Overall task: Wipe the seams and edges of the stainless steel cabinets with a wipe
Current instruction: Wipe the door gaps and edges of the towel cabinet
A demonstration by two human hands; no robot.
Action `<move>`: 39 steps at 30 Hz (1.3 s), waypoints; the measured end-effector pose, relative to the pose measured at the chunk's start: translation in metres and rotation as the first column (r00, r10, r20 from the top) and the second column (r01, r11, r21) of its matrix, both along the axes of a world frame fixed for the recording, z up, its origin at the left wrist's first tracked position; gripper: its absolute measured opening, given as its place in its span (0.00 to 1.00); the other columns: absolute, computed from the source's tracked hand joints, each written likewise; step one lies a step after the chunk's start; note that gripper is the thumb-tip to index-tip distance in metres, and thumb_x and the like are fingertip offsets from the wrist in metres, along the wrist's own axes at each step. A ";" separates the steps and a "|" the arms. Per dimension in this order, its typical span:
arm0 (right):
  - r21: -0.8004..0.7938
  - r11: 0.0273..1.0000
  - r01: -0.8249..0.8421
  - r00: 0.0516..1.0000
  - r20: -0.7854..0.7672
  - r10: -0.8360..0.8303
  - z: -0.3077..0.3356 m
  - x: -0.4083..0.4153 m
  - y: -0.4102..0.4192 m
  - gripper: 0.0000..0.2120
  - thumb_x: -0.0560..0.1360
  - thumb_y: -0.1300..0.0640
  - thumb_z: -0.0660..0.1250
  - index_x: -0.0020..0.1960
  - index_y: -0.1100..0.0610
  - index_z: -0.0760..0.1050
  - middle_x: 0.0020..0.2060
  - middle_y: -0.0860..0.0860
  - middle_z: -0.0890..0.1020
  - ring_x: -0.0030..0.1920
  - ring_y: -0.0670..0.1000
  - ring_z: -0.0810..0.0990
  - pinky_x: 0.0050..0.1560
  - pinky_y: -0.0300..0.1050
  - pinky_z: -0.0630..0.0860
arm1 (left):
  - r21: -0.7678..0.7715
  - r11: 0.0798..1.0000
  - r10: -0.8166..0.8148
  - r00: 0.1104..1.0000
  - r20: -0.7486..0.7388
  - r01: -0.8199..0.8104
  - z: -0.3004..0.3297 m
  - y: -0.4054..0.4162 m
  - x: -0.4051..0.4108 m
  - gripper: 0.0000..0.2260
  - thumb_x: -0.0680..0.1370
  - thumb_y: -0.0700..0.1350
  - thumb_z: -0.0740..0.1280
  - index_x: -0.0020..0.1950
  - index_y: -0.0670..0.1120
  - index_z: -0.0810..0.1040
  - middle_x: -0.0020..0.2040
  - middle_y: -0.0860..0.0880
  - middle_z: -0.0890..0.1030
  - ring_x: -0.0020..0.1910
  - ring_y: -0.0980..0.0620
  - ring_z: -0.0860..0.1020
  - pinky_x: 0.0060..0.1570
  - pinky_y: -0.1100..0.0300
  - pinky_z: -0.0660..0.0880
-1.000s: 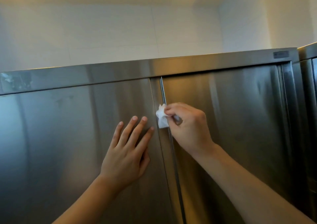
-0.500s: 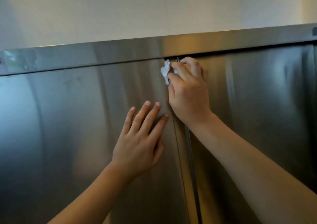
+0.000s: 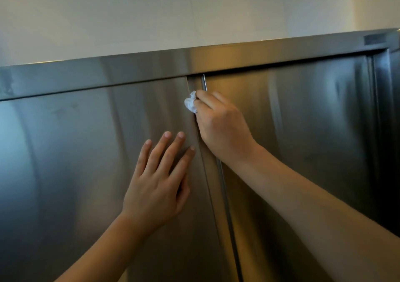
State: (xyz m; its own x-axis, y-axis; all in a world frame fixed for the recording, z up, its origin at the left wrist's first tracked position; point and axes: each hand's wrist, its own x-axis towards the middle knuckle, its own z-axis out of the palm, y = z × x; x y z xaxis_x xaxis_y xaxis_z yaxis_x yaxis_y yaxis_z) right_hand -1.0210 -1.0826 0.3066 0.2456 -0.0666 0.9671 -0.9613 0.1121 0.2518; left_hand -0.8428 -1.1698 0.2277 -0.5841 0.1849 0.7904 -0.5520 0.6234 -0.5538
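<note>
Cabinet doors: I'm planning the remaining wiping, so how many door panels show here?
2. The left door lies under the flat left hand; the right door is beyond the central seam. More may sit off-frame.

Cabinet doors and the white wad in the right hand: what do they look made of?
Cabinet doors: brushed stainless steel by the look, with soft streaky reflections. Wad: white and crumpled, probably a paper or nonwoven wipe; the right hand hides most.
</note>
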 end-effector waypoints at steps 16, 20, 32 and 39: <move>0.376 0.878 -0.296 0.946 0.242 0.216 -0.112 0.004 0.073 0.09 0.76 0.64 0.72 0.56 0.61 0.82 0.55 0.53 0.83 0.56 0.48 0.82 0.56 0.46 0.80 | 0.066 0.998 0.011 0.999 0.037 -0.013 0.002 0.005 0.003 0.26 0.82 0.51 0.62 0.79 0.46 0.69 0.82 0.41 0.62 0.83 0.39 0.55 0.79 0.34 0.55; 0.016 0.905 -0.426 0.833 0.397 0.385 -0.062 0.011 0.084 0.10 0.74 0.66 0.75 0.54 0.62 0.82 0.52 0.51 0.85 0.52 0.45 0.84 0.50 0.42 0.83 | 0.059 0.998 -0.004 0.999 0.038 0.002 0.003 0.005 0.005 0.26 0.81 0.52 0.62 0.79 0.45 0.70 0.82 0.41 0.63 0.83 0.39 0.56 0.78 0.34 0.57; -0.176 0.936 -0.305 0.880 0.324 0.347 0.013 -0.004 0.032 0.08 0.78 0.65 0.68 0.52 0.60 0.85 0.55 0.53 0.85 0.53 0.51 0.84 0.52 0.50 0.82 | 0.046 0.999 -0.011 1.000 0.025 0.010 0.002 0.002 0.002 0.25 0.82 0.52 0.62 0.79 0.47 0.70 0.82 0.42 0.63 0.83 0.39 0.56 0.77 0.34 0.58; -0.167 0.964 -0.207 0.942 0.232 0.243 0.005 -0.006 0.023 0.10 0.73 0.64 0.78 0.54 0.63 0.86 0.54 0.57 0.86 0.54 0.55 0.85 0.57 0.47 0.82 | 0.029 1.000 -0.010 1.000 0.010 0.009 0.000 0.000 0.001 0.25 0.82 0.52 0.62 0.79 0.47 0.70 0.82 0.42 0.63 0.83 0.39 0.56 0.77 0.33 0.58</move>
